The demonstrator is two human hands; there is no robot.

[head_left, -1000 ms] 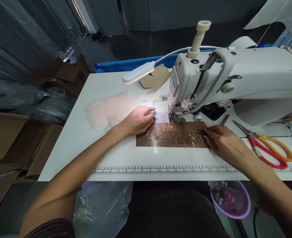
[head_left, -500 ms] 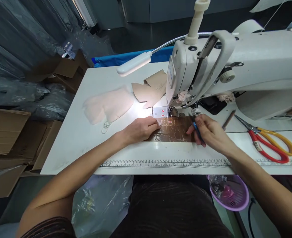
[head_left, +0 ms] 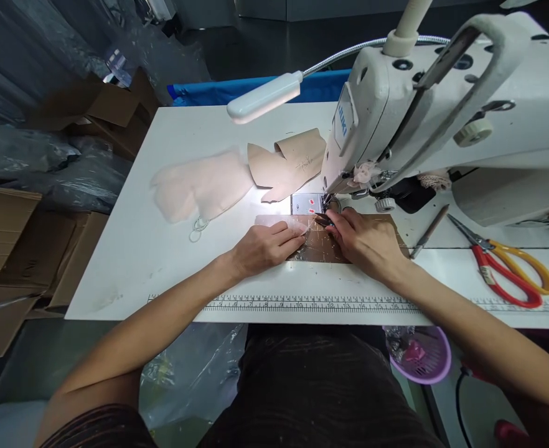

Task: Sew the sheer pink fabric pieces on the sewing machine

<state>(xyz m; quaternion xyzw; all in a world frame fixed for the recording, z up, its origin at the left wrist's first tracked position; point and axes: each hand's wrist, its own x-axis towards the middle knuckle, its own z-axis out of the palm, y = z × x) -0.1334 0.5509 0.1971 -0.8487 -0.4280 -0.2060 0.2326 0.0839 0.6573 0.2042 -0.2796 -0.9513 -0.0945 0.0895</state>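
Small dark snips (head_left: 323, 219) are in my right hand (head_left: 365, 241), their tips at a thin pale fabric piece (head_left: 274, 220) in front of the sewing machine's needle area. My left hand (head_left: 269, 247) has its fingers closed on that fabric, left of the snips. Under both hands lies a brown taped plate (head_left: 323, 247) with thread bits on it. The white sewing machine (head_left: 372, 106) stands just behind, its metal needle plate (head_left: 305, 203) lit by a lamp (head_left: 265, 98).
Brown paper patterns (head_left: 290, 162) and sheer pink fabric (head_left: 204, 183) lie at the back left. To the right are a pointed tool (head_left: 429, 231) and red-and-yellow scissors (head_left: 508, 264). A ruler strip (head_left: 302, 305) runs along the front edge; a purple basket (head_left: 440, 358) sits below.
My right hand has moved left with the snips, bringing their tips to the fabric near my left hand. The view has shifted slightly, with the machine now larger.
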